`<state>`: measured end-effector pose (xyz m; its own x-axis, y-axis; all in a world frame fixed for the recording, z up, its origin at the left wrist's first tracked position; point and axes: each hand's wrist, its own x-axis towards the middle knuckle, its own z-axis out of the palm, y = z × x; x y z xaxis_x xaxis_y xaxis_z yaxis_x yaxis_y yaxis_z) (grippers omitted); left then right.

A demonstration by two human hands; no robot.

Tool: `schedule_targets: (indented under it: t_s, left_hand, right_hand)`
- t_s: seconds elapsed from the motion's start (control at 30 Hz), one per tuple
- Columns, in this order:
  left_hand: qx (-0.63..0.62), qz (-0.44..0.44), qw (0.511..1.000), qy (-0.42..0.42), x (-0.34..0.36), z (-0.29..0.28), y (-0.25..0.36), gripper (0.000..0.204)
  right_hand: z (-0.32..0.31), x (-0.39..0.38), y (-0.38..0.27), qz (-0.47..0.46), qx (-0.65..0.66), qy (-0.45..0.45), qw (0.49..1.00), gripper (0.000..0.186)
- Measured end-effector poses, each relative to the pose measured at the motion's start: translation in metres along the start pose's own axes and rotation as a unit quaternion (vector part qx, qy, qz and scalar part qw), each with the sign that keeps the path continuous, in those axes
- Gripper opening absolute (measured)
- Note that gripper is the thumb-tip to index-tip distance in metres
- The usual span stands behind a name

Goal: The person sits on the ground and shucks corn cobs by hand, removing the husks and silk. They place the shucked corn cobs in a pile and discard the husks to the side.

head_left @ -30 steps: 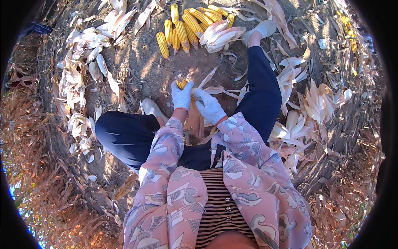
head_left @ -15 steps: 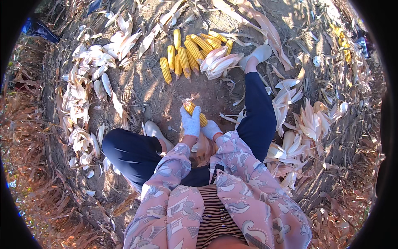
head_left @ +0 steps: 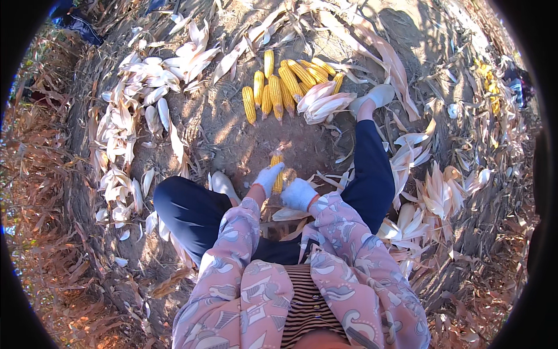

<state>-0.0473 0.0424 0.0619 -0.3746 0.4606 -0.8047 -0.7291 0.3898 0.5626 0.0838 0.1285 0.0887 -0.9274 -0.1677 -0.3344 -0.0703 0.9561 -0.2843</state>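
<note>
Gripped in the gloved left hand (head_left: 268, 177), a yellow corn cob (head_left: 278, 173) points away from the person, low between the knees; the gloved right hand (head_left: 299, 193) is curled just beside its near end, though whether it also holds the cob I cannot tell. Judging by the bare kernels, husking of this cob looks finished, so setting it down comes next. No container shows: stripped cobs lie in a pile (head_left: 285, 87) on the dirt farther off, with pale husks (head_left: 131, 116) heaped at left and right.

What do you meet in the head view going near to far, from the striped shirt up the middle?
Striped shirt → gloved left hand and right hand on a yellow corn cob → bare soil → pile of husked cobs.
</note>
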Motion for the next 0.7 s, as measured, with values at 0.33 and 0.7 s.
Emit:
schedule_targets:
  t_s: [0.33, 0.7]
  left_hand:
    - [-0.174, 0.079, 0.957, 0.218, 0.039, -0.029, -0.013, 0.046]
    - [0.026, 0.171, 0.982, 0.083, 0.077, 0.021, 0.138, 0.040]
  right_hand:
    - [0.022, -0.028, 0.018, 0.171, 0.011, -0.074, 0.982, 0.041]
    - [0.005, -0.020, 0.006, 0.160, 0.317, -0.055, 0.933, 0.052]
